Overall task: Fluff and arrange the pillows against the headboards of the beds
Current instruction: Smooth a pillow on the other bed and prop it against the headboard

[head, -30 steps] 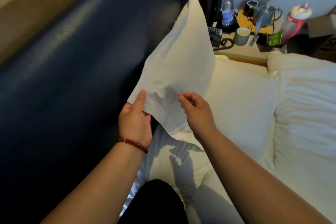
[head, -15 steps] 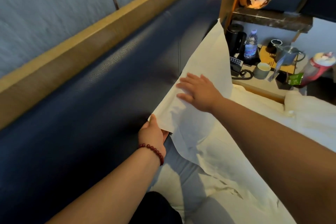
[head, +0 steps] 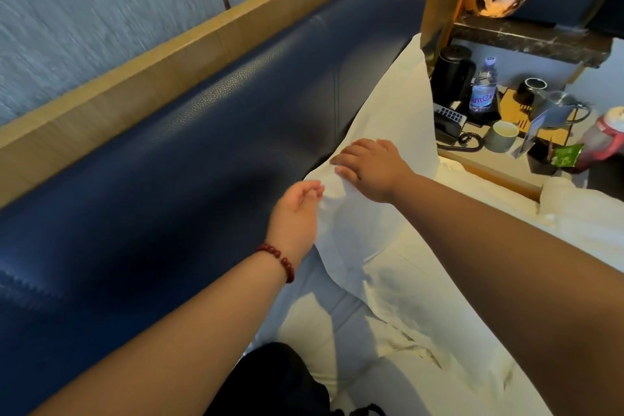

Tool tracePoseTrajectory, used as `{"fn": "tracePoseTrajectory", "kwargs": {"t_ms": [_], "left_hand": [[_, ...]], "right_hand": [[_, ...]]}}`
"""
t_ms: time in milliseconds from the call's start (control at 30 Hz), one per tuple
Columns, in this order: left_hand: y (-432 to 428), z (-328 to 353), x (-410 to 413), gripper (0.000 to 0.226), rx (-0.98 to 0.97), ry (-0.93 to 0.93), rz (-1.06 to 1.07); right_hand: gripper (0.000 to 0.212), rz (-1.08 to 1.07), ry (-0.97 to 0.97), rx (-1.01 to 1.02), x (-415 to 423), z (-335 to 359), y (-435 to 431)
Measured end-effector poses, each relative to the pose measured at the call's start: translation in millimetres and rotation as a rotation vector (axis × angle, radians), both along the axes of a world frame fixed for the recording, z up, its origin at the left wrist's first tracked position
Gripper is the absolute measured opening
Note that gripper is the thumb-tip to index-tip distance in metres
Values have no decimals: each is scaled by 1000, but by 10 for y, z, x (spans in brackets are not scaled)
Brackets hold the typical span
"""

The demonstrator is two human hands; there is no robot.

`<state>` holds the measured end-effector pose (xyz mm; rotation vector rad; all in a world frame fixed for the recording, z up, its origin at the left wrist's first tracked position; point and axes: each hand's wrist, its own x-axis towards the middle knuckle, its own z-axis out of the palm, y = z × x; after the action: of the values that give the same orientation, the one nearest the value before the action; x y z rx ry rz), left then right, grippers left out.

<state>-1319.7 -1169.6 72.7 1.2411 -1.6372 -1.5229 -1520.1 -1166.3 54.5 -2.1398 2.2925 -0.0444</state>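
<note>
Pillow [head: 398, 111] under rt fingers [head: 344, 159], touching lt fingers [head: 312, 191].

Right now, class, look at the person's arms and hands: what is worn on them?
No sleeves or gloves show. The left hand has at its wrist a bracelet of round, dark red beads. The right hand and its wrist wear nothing that is visible.

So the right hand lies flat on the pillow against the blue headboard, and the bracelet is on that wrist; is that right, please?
Not quite: the head view shows the bracelet on the left wrist, not the right. The right hand does lie flat on the pillow against the blue headboard.
</note>
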Motion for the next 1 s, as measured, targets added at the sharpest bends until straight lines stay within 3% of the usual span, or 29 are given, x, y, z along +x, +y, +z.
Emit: {"fn": "tracePoseTrajectory", "kwargs": {"t_ms": [67, 167, 333, 500, 567, 667, 767, 900, 1000], "left_hand": [[-36, -102, -134, 33, -264, -239, -205], [-77, -252, -300, 65, -470, -629, -412], [-271, -173, -391, 61, -581, -958, -442], [-535, 70, -412, 40, -323, -1105, -675], [-593, 146, -452, 41, -343, -1164, -749], [-625, 260, -620, 43, -541, -1236, -714], [-698, 357, -832, 45, -676, -1126, -625], [-829, 395, -1070, 51, -502, -941, -681], [-838, 279, -1238, 55, -496, -907, -729]], "right_hand": [[45, 1, 15, -5, -20, 10, 18], [43, 20, 48, 17, -49, -16, 26], [43, 51, 51, 16, -101, -126, -4], [52, 10, 20, 19, -366, -174, -71], [54, -28, 12, 16, -548, -141, -135], [52, -90, -35, 2, -776, -47, -251], [50, -84, -134, -66, -883, 20, -277], [46, 45, -285, -242, -858, -22, -117], [45, 138, -307, -216, -875, -142, -146]]}}
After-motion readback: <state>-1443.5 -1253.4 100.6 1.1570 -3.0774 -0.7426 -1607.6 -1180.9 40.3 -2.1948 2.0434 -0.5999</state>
